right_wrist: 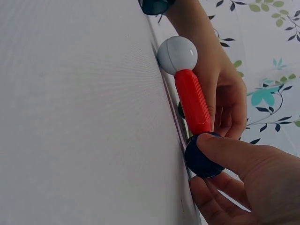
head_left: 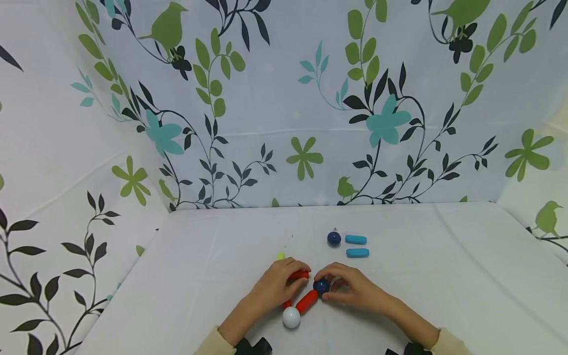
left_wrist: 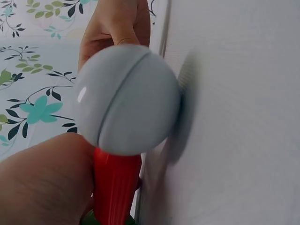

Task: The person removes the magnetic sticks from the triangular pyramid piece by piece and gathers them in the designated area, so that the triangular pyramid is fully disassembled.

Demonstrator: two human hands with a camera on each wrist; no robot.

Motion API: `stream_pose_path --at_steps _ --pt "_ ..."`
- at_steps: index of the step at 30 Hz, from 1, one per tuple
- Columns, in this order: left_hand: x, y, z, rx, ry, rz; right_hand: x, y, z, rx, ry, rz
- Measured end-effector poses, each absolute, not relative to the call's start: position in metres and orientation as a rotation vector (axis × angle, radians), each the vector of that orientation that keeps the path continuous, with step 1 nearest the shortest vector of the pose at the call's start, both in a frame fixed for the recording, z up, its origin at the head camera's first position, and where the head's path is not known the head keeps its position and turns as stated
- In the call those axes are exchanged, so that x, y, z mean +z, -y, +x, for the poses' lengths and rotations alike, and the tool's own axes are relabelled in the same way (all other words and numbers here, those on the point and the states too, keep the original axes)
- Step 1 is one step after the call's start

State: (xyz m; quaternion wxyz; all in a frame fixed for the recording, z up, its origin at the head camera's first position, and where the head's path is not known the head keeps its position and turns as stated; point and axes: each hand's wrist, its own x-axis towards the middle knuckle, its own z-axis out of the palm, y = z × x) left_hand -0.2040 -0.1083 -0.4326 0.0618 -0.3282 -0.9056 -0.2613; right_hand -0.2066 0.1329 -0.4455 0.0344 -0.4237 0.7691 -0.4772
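My left hand grips a red rod between thumb and fingers. My right hand pinches a dark blue ball, with the thumb laid over it in the right wrist view. Another red rod joins that ball to a white ball nearer my body. From the white ball, a further red rod runs up under the left hand, mostly covered. A green ball shows partly at the bottom of the left wrist view. A yellow piece sticks out beyond the left hand.
Farther back on the white table lie a loose dark blue ball and two light blue rods, an upper rod and a lower rod. A patterned cloth hangs behind the table.
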Motion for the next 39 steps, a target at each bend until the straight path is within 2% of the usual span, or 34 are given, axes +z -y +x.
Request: stream_pose_path --at_steps 13,19,39 --pt "-0.4307 0.1052 -0.2005 -0.719 2.724 -0.917 -0.4450 -0.1325 -0.2054 -1.494 -2.362 -1.280" --pt "-0.4313 0.1034 -0.1988 -0.881 2.635 -0.976 -0.4454 -0.1333 -0.2054 -1.489 -2.374 -1.295" --pt "-0.4299 0.1027 -0.1959 -0.896 2.716 -1.029 -0.4432 -0.1338 -0.2063 -1.419 -2.373 -1.263"
